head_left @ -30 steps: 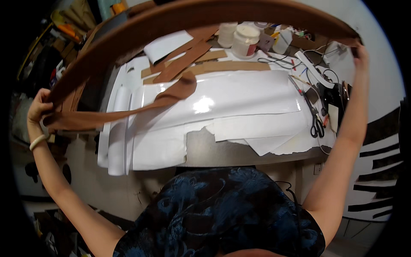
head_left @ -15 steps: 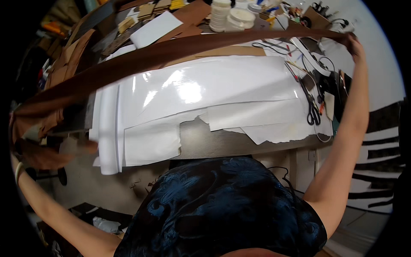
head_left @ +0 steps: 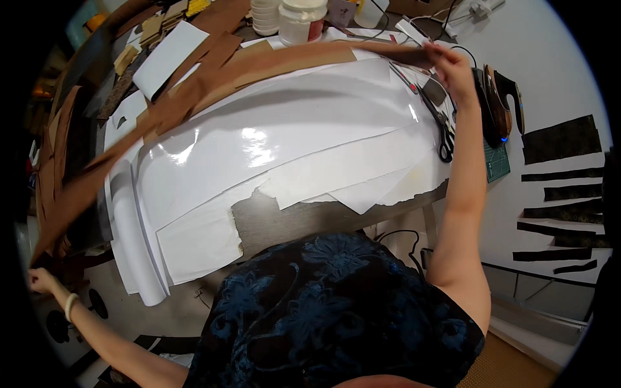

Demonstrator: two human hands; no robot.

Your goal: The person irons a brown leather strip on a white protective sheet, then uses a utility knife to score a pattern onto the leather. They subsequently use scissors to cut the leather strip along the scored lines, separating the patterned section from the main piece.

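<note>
A long brown leather strip (head_left: 272, 63) stretches across the far side of the table between my two outspread arms. My right hand (head_left: 453, 70), far right, is closed on one end of it. At the far left, near the rim of the view, my left hand (head_left: 44, 280) is closed by the other end, where the strip is smeared by motion. Under its middle lie a glossy white sheet (head_left: 213, 142) and tan-brown pieces. Black-handled scissors (head_left: 444, 139) rest on the table just left of my right forearm.
A white roll (head_left: 132, 226) runs along the sheet's left end. Plastic jars (head_left: 303, 22) stand at the back, beside leather scraps (head_left: 223, 55) and a white card (head_left: 171, 58). Right of my forearm are a brown-black iron-like device (head_left: 495, 110), a green mat (head_left: 497, 161) and dark strips (head_left: 559, 210).
My right hand has come inward to the left, bringing its strip end along. My left hand has lowered slightly and shows more fully. The whole view has shifted, and the strip now hangs closer over the table.
</note>
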